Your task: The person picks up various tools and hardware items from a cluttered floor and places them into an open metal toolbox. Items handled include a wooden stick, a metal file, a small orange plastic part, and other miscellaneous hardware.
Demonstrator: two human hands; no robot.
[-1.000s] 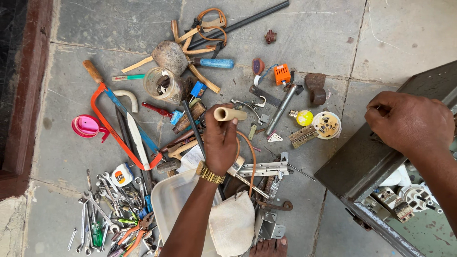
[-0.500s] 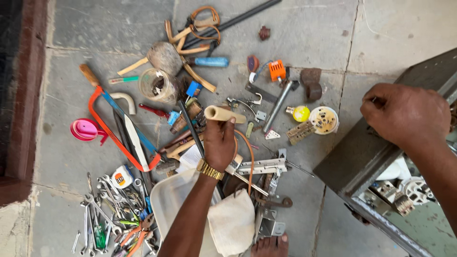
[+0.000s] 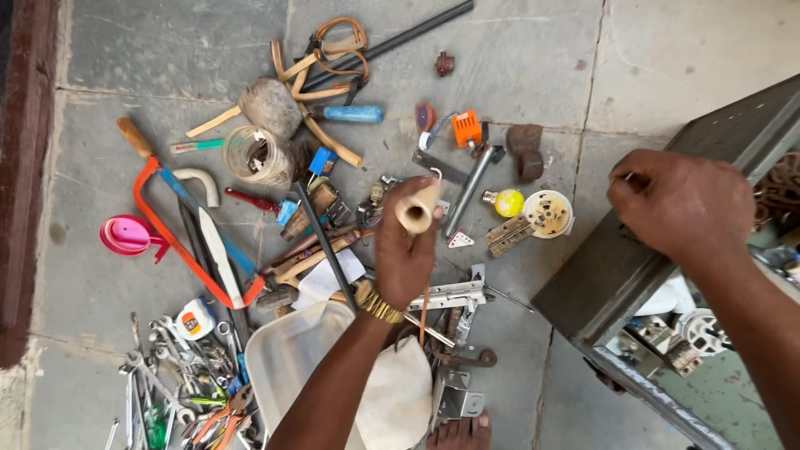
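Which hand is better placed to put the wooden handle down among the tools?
Probably the left hand: it already grips the wooden handle directly above the scattered tools. The right hand rests on the metal box, off to the side.

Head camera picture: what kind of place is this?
Probably a home repair spot on a stone floor: spanners, an orange hacksaw and hinges lie spread out, beside an open metal toolbox. The left hand holds a wooden handle.
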